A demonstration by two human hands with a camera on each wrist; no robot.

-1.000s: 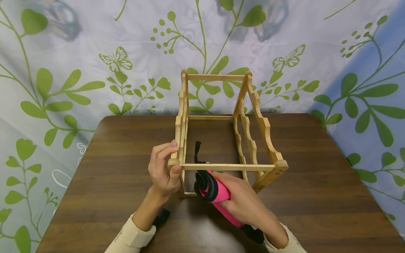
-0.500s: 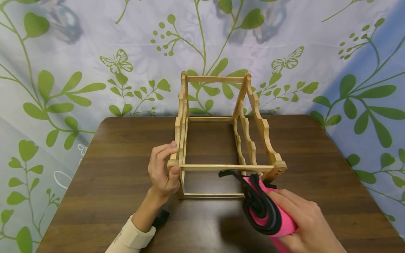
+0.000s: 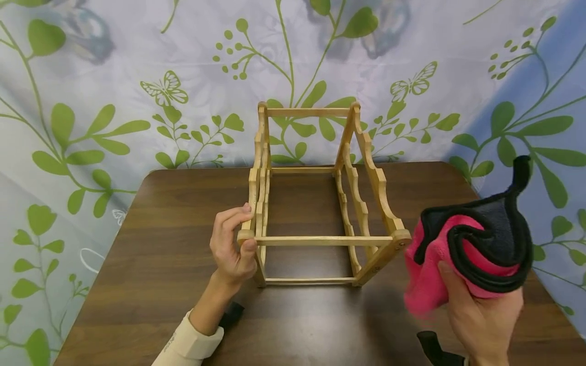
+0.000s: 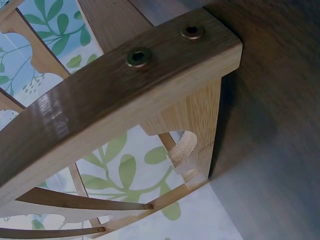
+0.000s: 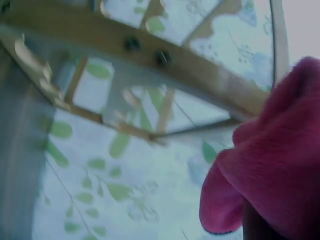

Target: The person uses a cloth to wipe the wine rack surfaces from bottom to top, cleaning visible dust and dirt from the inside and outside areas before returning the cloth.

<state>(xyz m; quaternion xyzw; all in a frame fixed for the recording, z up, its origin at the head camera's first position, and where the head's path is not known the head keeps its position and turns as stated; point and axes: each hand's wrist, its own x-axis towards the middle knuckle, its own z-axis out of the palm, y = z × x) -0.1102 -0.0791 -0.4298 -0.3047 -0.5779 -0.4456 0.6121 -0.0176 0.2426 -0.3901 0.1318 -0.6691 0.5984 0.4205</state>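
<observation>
A light wooden rack (image 3: 324,241) with scalloped side rails stands upright on the table. My left hand (image 3: 233,246) grips its near left corner, thumb in front and fingers over the side rail. Off the rack's right side, my right hand (image 3: 487,310) holds a folded pink cloth (image 3: 428,284) with dark grey backing and black edging, raised above the table. In the right wrist view, the pink cloth (image 5: 280,160) fills the right side, blurred. The left wrist view shows a rack post (image 4: 165,65) with two bolts; the left hand is out of that view.
The brown wood-grain table (image 3: 183,203) has rounded far corners. Behind it hangs a curtain (image 3: 192,46) printed with green leaves and butterflies. A white cord loop (image 3: 91,259) shows at the table's left edge. Black straps lie by both wrists.
My right hand has drawn the cloth away from the rack's front bar, out to the right and upward. The left hand keeps its grip on the corner.
</observation>
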